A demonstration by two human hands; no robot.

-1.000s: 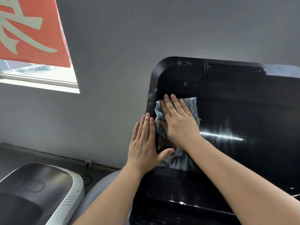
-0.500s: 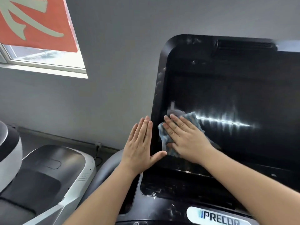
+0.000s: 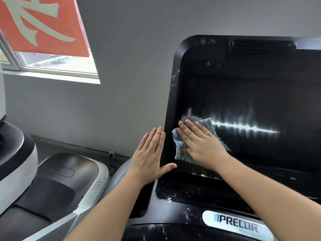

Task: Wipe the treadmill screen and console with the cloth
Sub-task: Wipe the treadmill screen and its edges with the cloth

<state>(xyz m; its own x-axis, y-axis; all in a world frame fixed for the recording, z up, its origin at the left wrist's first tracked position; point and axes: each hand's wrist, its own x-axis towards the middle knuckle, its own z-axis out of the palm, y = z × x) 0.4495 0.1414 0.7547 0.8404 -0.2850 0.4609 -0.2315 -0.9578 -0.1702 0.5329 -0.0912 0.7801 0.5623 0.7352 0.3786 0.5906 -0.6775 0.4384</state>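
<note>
The treadmill's black screen (image 3: 251, 94) fills the right half of the head view, with a bright streak of reflected light across its middle. My right hand (image 3: 199, 143) lies flat with straight fingers, pressing a blue and white cloth (image 3: 178, 150) against the screen's lower left area. My left hand (image 3: 150, 153) is flat against the screen's left edge, fingers straight and together, thumb resting on the front frame. Below the screen the console (image 3: 182, 214) shows white specks and a Precor badge (image 3: 238, 225).
Another machine with a white and black housing (image 3: 52, 188) stands at the lower left. A grey wall (image 3: 130, 66) is behind, with a window (image 3: 57, 66) and a red banner (image 3: 40, 23) at the upper left. A wall socket with a cable (image 3: 111, 153) is near the floor.
My right hand slid the cloth down from the screen's upper left part to its lower left part. My left hand stays on the screen's left edge. The view tilted, showing the console.
</note>
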